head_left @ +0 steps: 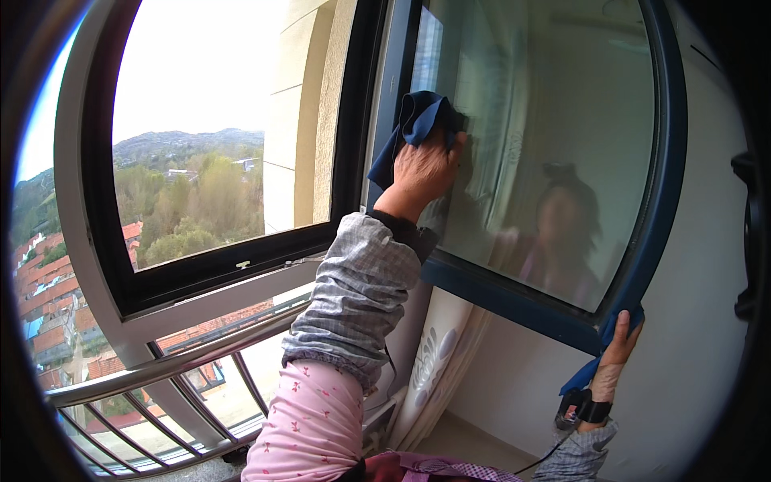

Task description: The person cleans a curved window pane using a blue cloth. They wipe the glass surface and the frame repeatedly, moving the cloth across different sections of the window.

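A dark-framed window sash (514,308) stands swung inward, its pane (554,112) mirroring a blurred figure. My left hand (426,170) is bunched around a dark blue cloth (424,120), pressed to the glass close to the sash's left side. Some of that cloth hangs down over the frame. At the lower right corner of the sash, my right hand (617,353) grips the frame edge with another blue cloth (580,379) under its fingers. The thumb shows on the near side; the other fingers are mostly hidden.
To the left is the window opening (120,305) in its black frame, with trees, hills and red roofs far below. A metal railing (177,365) runs beneath it. A patterned pale curtain (434,353) hangs below the sash, beside a white wall (691,337). A cable runs from my right wrist.
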A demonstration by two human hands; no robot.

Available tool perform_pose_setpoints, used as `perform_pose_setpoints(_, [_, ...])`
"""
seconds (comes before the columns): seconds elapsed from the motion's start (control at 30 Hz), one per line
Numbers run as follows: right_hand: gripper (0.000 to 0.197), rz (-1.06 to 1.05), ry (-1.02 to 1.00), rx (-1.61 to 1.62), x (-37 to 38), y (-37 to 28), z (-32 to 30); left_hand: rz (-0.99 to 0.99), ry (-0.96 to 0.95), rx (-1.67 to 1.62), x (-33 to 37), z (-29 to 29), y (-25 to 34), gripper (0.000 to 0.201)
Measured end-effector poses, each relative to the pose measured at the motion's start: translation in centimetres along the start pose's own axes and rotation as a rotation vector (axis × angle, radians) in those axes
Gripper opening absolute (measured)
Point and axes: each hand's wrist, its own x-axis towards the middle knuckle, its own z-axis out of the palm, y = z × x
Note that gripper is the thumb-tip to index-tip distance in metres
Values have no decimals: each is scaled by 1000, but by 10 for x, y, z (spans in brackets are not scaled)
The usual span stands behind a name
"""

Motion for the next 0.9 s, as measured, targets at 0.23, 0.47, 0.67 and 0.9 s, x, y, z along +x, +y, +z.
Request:
perform_pose_setpoints(0.23, [80, -15, 4, 0, -4, -11, 3, 583, 214, -76, 19, 51, 91, 53])
perform_pose_setpoints(0.47, [80, -64, 11, -125, -4, -6, 1, 564, 77, -356, 76, 59, 58, 36])
perform_pose_setpoints(0.67, [78, 21, 15, 33, -4, -10, 5, 79, 145, 23, 113, 23, -14, 63])
perform_pose_setpoints(0.9, [77, -24, 36, -18, -8, -14, 4, 568, 62, 117, 66, 59, 101, 55])
